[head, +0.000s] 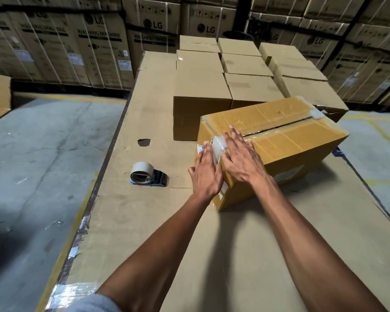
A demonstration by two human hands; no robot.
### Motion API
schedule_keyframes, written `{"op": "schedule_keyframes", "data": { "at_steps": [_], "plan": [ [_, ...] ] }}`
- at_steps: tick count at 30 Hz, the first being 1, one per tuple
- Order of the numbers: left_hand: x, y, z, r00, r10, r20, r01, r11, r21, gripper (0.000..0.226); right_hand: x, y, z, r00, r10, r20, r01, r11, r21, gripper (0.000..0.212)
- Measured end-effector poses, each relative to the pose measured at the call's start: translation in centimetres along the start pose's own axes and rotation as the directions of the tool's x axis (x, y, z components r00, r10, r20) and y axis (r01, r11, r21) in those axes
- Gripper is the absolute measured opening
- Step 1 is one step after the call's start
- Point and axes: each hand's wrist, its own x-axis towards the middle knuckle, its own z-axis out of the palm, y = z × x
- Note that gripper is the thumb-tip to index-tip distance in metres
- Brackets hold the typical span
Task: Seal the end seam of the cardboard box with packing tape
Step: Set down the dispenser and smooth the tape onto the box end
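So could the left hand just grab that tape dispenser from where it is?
Probably yes: the tape dispenser lies in the open on the cardboard-covered table, just left of the left hand, with nothing between them.

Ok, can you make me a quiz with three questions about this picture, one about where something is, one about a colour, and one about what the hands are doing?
1. Where is the tape dispenser?
A. On top of the box
B. On the cardboard surface, left of the hands
C. In the right hand

2. What colour is the dispenser's body?
A. Blue
B. Red
C. Green

3. What are the hands doing?
A. Lifting the box
B. Holding the dispenser
C. Pressing flat on the box's near end

Answers:
1 B: it lies alone on the cardboard surface, left of the left hand.
2 A: the body under the tape roll is blue.
3 C: the left hand and right hand lie flat over clear tape at the near end of the yellow box.
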Motion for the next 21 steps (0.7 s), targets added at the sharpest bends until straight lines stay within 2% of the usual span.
{"op": "schedule_keyframes", "data": {
  "at_steps": [4,10,14,18,21],
  "plan": [
    [0.0,2.1,0.5,1.000,0.015,0.005,-0.014,0.993,-0.120,0.077,0.0,0.0,0.0,1.000,-0.001,0.006,0.001,1.000,0.011,0.064],
    [0.1,1.3,0.3,1.000,0.007,0.022,-0.006,0.997,-0.078,0.078,0.0,-0.7,0.0,0.999,0.043,-0.002,-0.043,0.999,-0.015,0.069],
    [-0.7,1.0,0.2,0.996,-0.049,0.079,0.056,0.995,-0.082,0.074,-0.4,-0.8,-0.3,0.998,0.062,-0.003,-0.062,0.998,0.014,0.069],
    [-0.4,1.2,-1.3,0.992,-0.037,0.118,0.039,0.999,-0.009,0.074,-1.3,-0.1,-1.3,0.997,-0.076,-0.007,0.077,0.988,0.132,0.063],
    [-1.2,2.4,-1.4,0.995,0.030,0.093,-0.027,0.999,-0.035,0.079,-2.2,1.6,-1.4,0.990,-0.136,0.019,0.135,0.989,0.062,0.061]
  ]
}}
